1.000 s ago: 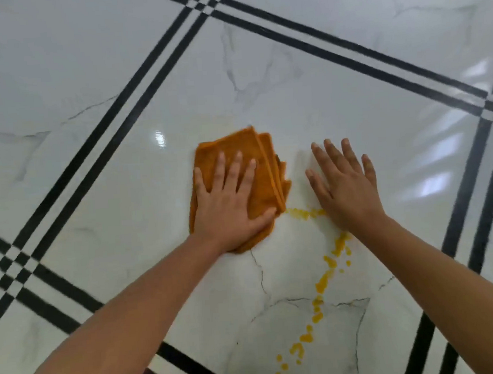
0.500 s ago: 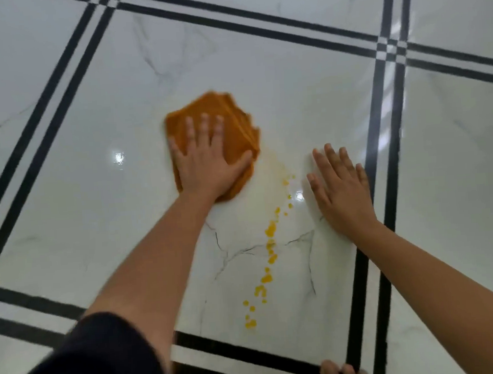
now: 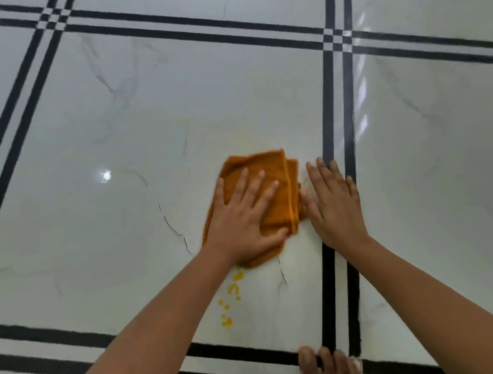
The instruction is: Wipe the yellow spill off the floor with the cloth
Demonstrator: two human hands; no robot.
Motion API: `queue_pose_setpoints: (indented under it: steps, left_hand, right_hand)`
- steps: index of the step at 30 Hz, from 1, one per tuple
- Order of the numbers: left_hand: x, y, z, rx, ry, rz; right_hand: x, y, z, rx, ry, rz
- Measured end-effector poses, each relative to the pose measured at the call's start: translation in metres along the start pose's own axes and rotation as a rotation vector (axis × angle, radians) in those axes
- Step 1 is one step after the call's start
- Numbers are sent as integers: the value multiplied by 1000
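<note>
A folded orange cloth lies flat on the white marble floor. My left hand presses down on it with fingers spread. My right hand rests flat on the bare floor just right of the cloth, its thumb touching the cloth's edge, holding nothing. A short trail of yellow spill drops runs from the cloth's near edge toward me, partly under my left forearm. A faint yellowish smear shows on the tile beyond the cloth.
Black double stripes cross the floor on all sides of this tile. My bare toes stand on the stripe at the bottom edge. A light glare spot shines at the left.
The cloth under my left hand has slid toward me and to the right, over the upper part of the spill trail. Fewer yellow drops show. My right hand now touches the cloth.
</note>
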State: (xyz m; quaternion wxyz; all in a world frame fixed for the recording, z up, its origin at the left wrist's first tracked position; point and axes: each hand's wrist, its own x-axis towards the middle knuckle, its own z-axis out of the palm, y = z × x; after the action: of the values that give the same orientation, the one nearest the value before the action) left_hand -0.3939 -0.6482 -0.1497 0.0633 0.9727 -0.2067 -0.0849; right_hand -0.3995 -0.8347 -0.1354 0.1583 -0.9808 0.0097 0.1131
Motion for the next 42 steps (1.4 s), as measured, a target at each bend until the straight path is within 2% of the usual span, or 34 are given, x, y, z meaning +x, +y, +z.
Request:
queue_pose_setpoints:
  steps: [1,3,4,5,6,8,9,10,12,13,14,15,17,18,19,22,23,24,26,28,29,30,32,33,34,37,39,40,42]
  left_hand:
    - [10,-12,-2,-10,5,-58]
    - [36,-34,-10,-58,28,-460]
    - [37,-35,-11,-47,29,-573]
    - [25,-31,-8,-36,70,-555]
    - [3,-21,-4,-54,93,-430]
    - [-52,-8,8,13,39,-117]
    - [-64,-15,10,40,19,-47]
    - [-64,-27,12,46,29,-92]
    - [-56,-40,8,11,106,-449]
    - [-61,-34,6,0,101,-565]
    - [-76,-22,6,-27,85,-563]
    - [-96,-4,10,-72,39,-463]
    - [-138,15,20,12,-14,-210]
    - [-146,7,22,38,-32,-158]
    - [-144,-7,24,59,-15,-200]
    - [-139,-25,18,-21,45,-710]
    - [-144,-16,15,-69,27,-775]
    - [-152,-1,16,-102,-5,-734]
    - [-172,26,26,-80,-51,-527]
    - [-170,12,26,-38,-71,-410]
    - [-162,-2,26,-8,-48,-435]
    - [-153,-16,23,3,-16,-541]
    - [-135,-32,15,-79,18,-874]
    - [-130,-27,13,-119,39,-975]
    - [-129,-15,13,-150,61,-980]
    - [-145,21,21,-87,-16,-589]
    - [-132,-4,19,-21,-41,-485]
    - [-119,-23,15,-16,-42,-564]
    - [-97,-56,6,-83,30,-876]
  right_hand:
    - [-6,0,3,-14,-17,-22]
    - [-15,0,10,-58,-46,-81]
    - [-16,1,13,-82,-47,-102]
    - [-18,1,14,-94,-48,-119]
    - [-18,2,15,-97,-47,-128]
    - [-20,-1,16,-100,-41,-144]
    - [-21,-2,16,-104,-37,-156]
    - [-24,-5,18,-105,-41,-184]
    - [-28,-12,23,-108,-59,-246]
    - [-30,-17,25,-104,-60,-268]
    - [-32,-21,27,-98,-60,-286]
    - [-34,-25,29,-94,-65,-293]
    - [-36,-33,31,-96,-83,-309]
    - [-38,-37,31,-99,-89,-323]
    - [-38,-40,31,-101,-94,-342]
    - [-41,-49,30,-102,-111,-373]
    - [-41,-54,30,-101,-112,-381]
    - [-40,-57,31,-102,-116,-384]
    - [-37,-64,33,-113,-125,-385]
    - [-36,-69,35,-112,-130,-377]
    - [-38,-71,36,-113,-142,-383]
    - [-40,-72,37,-114,-155,-388]
    - [-41,-73,39,-117,-156,-389]
    - [-41,-72,38,-124,-150,-388]
    - [-40,-71,36,-132,-143,-391]
    - [-34,-70,33,-133,-145,-355]
    - [-34,-73,34,-119,-148,-338]
    - [-35,-77,35,-117,-152,-345]
    - [-37,-82,37,-119,-165,-371]
